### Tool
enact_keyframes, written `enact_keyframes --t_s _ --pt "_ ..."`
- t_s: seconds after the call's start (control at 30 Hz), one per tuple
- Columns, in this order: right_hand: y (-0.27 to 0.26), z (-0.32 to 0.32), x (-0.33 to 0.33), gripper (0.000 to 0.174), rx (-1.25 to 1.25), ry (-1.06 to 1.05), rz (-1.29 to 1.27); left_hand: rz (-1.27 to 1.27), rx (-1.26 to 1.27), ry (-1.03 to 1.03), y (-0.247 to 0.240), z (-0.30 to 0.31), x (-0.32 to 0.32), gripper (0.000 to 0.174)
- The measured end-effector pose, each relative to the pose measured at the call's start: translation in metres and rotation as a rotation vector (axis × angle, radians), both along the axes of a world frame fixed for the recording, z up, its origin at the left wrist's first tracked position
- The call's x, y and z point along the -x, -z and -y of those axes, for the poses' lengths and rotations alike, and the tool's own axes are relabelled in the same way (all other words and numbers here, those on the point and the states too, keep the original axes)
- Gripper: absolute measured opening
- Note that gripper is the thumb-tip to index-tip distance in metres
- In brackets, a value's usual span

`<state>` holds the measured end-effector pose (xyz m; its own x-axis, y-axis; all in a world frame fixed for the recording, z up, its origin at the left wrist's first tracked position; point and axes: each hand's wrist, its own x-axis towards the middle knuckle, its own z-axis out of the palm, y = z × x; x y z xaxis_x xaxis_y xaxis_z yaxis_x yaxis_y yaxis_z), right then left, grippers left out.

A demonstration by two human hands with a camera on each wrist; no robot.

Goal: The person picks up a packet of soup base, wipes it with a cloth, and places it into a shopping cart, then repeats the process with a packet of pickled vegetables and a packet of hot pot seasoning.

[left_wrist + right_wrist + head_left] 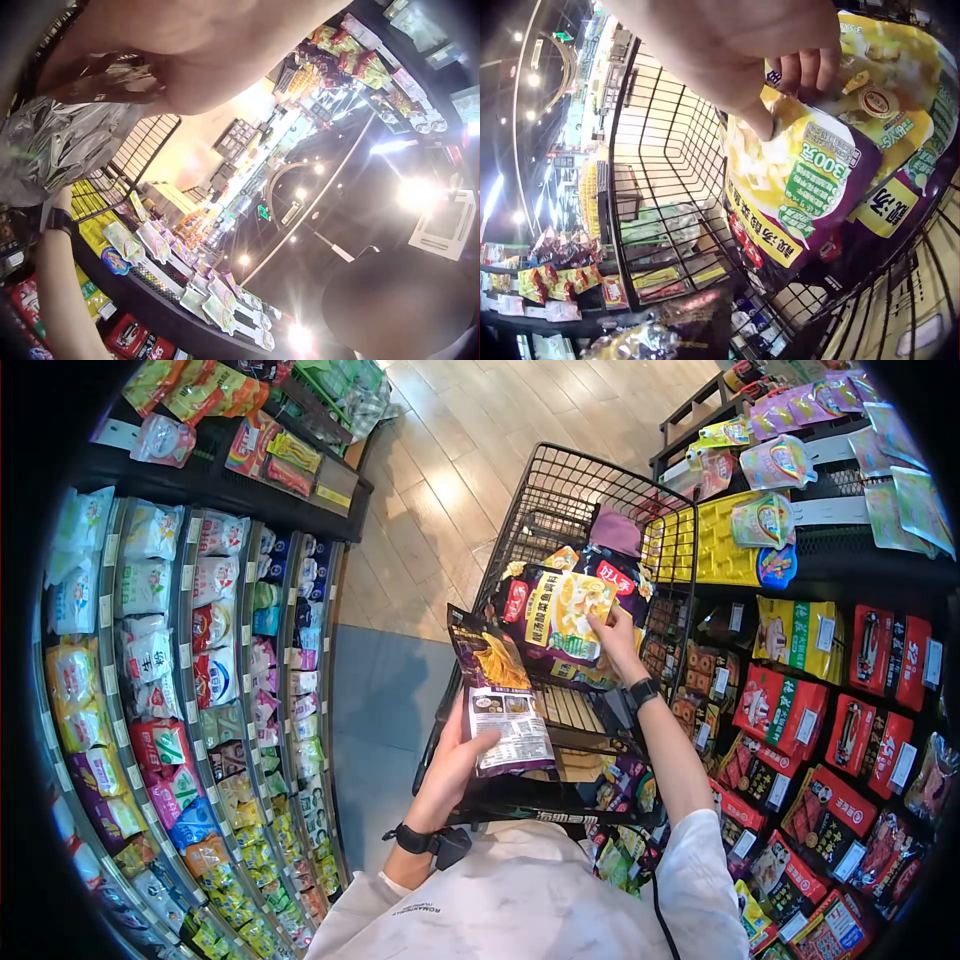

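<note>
My left hand [452, 760] grips a dark seasoning packet [490, 650] by its lower side, thumb across the white printed label. That packet is tilted in front of the cart's near end. With thumb and fingers my right hand [622, 645] pinches the edge of a yellow and purple seasoning packet [568, 610] inside the black wire shopping cart [527, 495]. In the right wrist view a similar yellow packet [889, 90] lies right behind the pinched one. The left wrist view shows the crinkled silvery side of a packet [67, 142] beside the left hand.
Shelves of bagged goods [215, 575] line the left side. On the right, racks hold red packets [780, 710] and hanging pouches [780, 462]. A purple item [615, 532] lies in the cart's far part. Tiled floor [450, 430] stretches ahead.
</note>
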<state>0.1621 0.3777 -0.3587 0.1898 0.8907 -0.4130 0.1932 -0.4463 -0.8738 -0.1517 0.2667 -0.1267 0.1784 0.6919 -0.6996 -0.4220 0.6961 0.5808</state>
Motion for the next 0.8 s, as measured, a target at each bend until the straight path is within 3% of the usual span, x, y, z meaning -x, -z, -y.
enact_keyframes --t_s 0.07,0.1,0.13,0.2,0.27,0.3,0.4,0.43,0.5,0.53,0.57,0.67,0.73,0.8 --pt "-0.052 -0.011 -0.003 0.024 -0.034 -0.097 0.192 0.011 -0.021 0.012 -0.002 -0.007 0.000 0.078" --pt "-0.056 -0.010 -0.014 0.024 -0.141 -0.059 0.337 0.018 -0.021 0.036 -0.004 -0.012 -0.001 0.078" --pt "-0.093 -0.011 -0.010 0.021 -0.375 -0.087 0.481 0.023 -0.019 0.060 -0.006 -0.018 0.000 0.078" --pt "-0.155 -0.002 0.007 0.013 -0.482 -0.066 0.438 0.035 -0.044 0.102 -0.008 -0.026 -0.001 0.077" --pt "-0.199 0.017 0.016 0.016 -0.422 -0.209 0.360 0.048 -0.100 0.137 -0.006 -0.036 -0.004 0.076" --pt "-0.210 0.028 0.018 0.023 -0.458 -0.338 0.457 0.050 -0.110 0.165 0.000 -0.040 -0.005 0.080" --pt "-0.198 0.066 0.017 0.026 -0.308 -0.564 0.523 -0.316 -0.339 0.251 0.013 -0.043 -0.013 0.088" --pt "-0.197 0.073 0.013 0.026 -0.182 -0.633 0.487 -0.579 -0.384 0.334 0.018 -0.042 -0.013 0.093" --pt "-0.198 0.088 0.003 0.027 0.085 -0.754 0.397 -0.627 -0.384 0.354 0.011 -0.043 -0.005 0.082" --pt "-0.197 0.094 -0.002 0.033 0.083 -0.662 0.326 -0.625 -0.389 0.375 0.004 -0.047 0.001 0.078" --pt "-0.202 0.097 -0.009 0.035 0.029 -0.576 0.392 -0.733 -0.423 0.403 0.003 -0.046 0.009 0.071" --pt "-0.224 0.101 -0.040 0.041 -0.094 -0.330 0.612 -1.111 -0.463 0.577 0.012 -0.033 0.036 0.073" --pt "-0.225 0.116 -0.061 0.044 0.092 -0.009 0.592 -1.138 -0.294 0.631 0.029 -0.021 0.051 0.077" --pt "-0.211 0.145 -0.093 0.046 0.185 -0.004 0.696 -1.108 -0.183 0.708 0.029 -0.006 0.059 0.076"
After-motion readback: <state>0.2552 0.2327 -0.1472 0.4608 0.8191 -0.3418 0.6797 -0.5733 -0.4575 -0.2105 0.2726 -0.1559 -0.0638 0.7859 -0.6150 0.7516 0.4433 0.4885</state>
